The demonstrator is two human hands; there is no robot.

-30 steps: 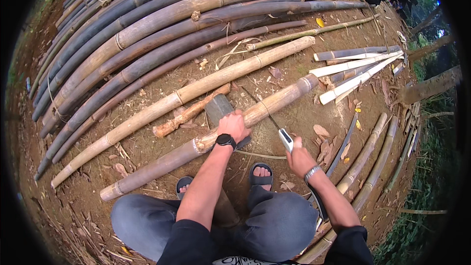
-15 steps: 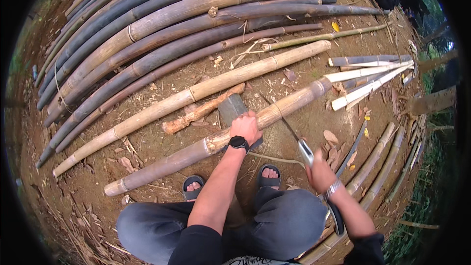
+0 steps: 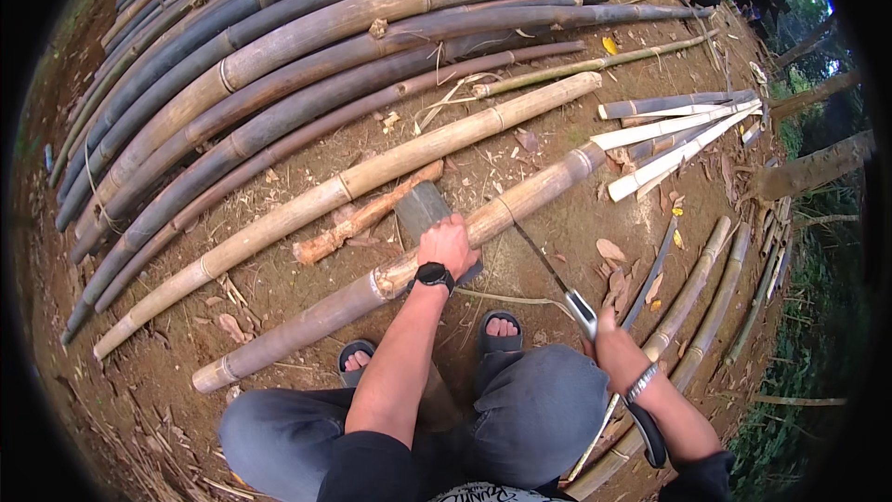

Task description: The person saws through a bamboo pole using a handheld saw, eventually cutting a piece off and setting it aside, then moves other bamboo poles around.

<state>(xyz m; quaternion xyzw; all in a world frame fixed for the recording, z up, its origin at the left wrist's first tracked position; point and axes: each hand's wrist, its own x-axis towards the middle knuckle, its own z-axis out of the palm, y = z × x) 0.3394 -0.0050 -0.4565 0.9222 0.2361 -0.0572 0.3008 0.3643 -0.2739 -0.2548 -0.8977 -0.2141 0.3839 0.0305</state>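
On bare ground point(image 3: 520, 284), just ahead of the person's sandalled feet point(image 3: 502, 327), a bamboo pole point(image 3: 397, 277) lies slantwise across a dark block point(image 3: 423, 206). The left hand point(image 3: 446, 246), a black watch point(image 3: 434, 274) at its wrist, grasps the pole from above, fingers bent over it beside the block. The right hand point(image 3: 621, 353) has its fingers clenched round the grey handle of a saw point(image 3: 582, 313), whose blade point(image 3: 542, 257) meets the pole to the right of the left hand. Beyond lie a paler pole point(image 3: 344, 188) and a rough stick point(image 3: 372, 214); split strips point(image 3: 660, 165) spread near the pole's far end.
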